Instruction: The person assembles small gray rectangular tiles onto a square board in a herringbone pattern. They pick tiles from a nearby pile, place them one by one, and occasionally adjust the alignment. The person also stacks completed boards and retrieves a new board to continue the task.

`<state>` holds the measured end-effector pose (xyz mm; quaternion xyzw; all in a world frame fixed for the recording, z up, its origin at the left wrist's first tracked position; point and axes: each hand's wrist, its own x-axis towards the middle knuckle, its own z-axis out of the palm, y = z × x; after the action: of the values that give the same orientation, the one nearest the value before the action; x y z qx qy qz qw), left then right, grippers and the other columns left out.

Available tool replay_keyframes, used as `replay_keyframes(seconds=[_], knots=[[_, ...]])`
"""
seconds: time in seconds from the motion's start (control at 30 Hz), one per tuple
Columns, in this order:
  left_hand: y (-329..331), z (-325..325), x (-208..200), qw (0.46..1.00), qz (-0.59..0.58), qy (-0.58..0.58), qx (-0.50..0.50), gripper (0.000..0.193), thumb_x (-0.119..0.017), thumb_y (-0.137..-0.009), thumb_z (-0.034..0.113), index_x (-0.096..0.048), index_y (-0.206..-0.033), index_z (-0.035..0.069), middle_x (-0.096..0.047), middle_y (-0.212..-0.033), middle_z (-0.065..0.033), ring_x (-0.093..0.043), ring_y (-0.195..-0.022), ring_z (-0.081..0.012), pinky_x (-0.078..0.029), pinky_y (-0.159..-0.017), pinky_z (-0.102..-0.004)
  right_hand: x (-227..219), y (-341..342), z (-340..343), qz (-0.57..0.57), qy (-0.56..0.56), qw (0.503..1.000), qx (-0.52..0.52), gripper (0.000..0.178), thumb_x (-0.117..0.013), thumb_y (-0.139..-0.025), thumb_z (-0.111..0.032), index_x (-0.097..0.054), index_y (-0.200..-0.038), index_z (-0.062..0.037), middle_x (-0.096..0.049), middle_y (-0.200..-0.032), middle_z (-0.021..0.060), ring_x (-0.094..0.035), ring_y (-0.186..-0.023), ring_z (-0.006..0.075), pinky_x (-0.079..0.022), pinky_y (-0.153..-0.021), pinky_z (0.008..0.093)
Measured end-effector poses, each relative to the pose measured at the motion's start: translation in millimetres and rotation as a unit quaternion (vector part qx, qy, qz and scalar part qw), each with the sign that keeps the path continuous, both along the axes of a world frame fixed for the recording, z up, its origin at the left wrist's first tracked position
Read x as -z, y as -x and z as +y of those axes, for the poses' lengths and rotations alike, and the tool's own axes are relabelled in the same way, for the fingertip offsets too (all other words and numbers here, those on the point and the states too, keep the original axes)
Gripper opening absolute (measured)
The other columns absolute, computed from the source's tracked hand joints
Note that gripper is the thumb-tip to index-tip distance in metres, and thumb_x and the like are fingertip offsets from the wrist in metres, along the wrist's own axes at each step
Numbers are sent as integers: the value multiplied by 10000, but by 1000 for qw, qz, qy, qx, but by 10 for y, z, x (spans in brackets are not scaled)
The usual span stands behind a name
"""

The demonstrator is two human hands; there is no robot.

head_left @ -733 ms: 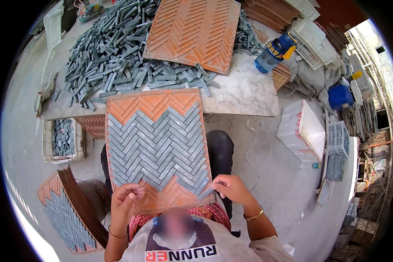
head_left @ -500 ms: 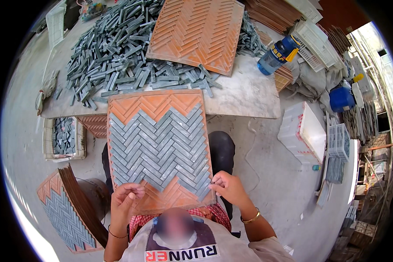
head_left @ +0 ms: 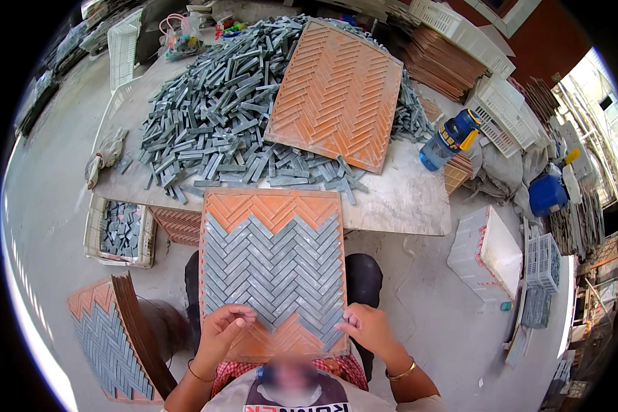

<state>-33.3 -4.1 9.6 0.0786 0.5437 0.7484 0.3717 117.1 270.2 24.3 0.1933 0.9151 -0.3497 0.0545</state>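
Note:
An orange ribbed tray (head_left: 261, 206) with a herringbone pattern lies across my lap, its far edge by the table. Narrow grey-green stone strips (head_left: 271, 268) fill its middle in zigzag rows; orange grooves show bare at the far and near ends. My left hand (head_left: 225, 333) is over the near left part, fingers loosely bent and thumb apart, with nothing visible in it. At the near right edge, by the end of the lowest strips, my right hand (head_left: 368, 329) has thumb and fingers pinched together. Whatever is between those fingertips is hidden.
A heap of loose stone strips (head_left: 213, 130) covers the table (head_left: 419, 199), an unfilled orange tray (head_left: 336, 96) leaning on it. A blue bottle (head_left: 450, 141) stands right. Left are a crate of stone pieces (head_left: 120, 233) and stacked trays (head_left: 110, 336); a white box (head_left: 484, 254) stands right.
The view has tilted up, so the table and heap sit lower and farther right in the picture. Both hands stay near the same places on the tray; the strips look unchanged.

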Motion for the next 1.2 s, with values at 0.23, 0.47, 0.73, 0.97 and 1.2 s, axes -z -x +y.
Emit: replay_keyframes(seconds=[0.23,0.47,0.73,0.97,1.2], knots=[[33,221,-88,997,77,-10,17,219,-580,-896,30,-591,-1102,-41,-626,-1038,-74,-586,-963,-128,-464,-866,-262,114,1628,356,225,-74,970,-61,344,-725,-760,-158,-582,-1047,-34,-621,-991,130,-616,-929,281,-500,-759,367],[-60,80,43,1000,17,-18,-15,217,-577,-908,56,-593,-1100,-45,-629,-1036,-73,-590,-965,-131,-479,-837,-274,165,2698,561,169,-196,966,-12,561,-795,-676,-202,-505,-1117,-11,-533,-1114,186,-535,-1033,374,-468,-850,404],[85,168,61,1000,28,-2,-1,196,-567,-911,60,-611,-1071,-44,-640,-1018,-68,-589,-949,-121,-473,-840,-262,238,2866,547,103,-161,981,16,553,-824,-650,-254,-522,-1045,-12,-534,-1028,189,-553,-963,355,-469,-822,400],[228,562,-191,996,58,-12,66,196,-559,-916,43,-611,-1086,-40,-634,-1039,-68,-584,-974,-119,-468,-875,-267,383,2959,651,122,-39,991,-42,533,-836,-629,-296,-597,-1008,-9,-635,-968,171,-610,-946,303,-490,-795,361],[218,742,-99,993,-59,-85,59,197,-550,-938,100,-616,-1072,-28,-646,-992,-65,-615,-910,-132,-493,-857,-264,346,2973,740,176,-92,977,-79,320,-759,-729,-185,-594,-922,9,-653,-900,169,-627,-878,289,-485,-753,366]])
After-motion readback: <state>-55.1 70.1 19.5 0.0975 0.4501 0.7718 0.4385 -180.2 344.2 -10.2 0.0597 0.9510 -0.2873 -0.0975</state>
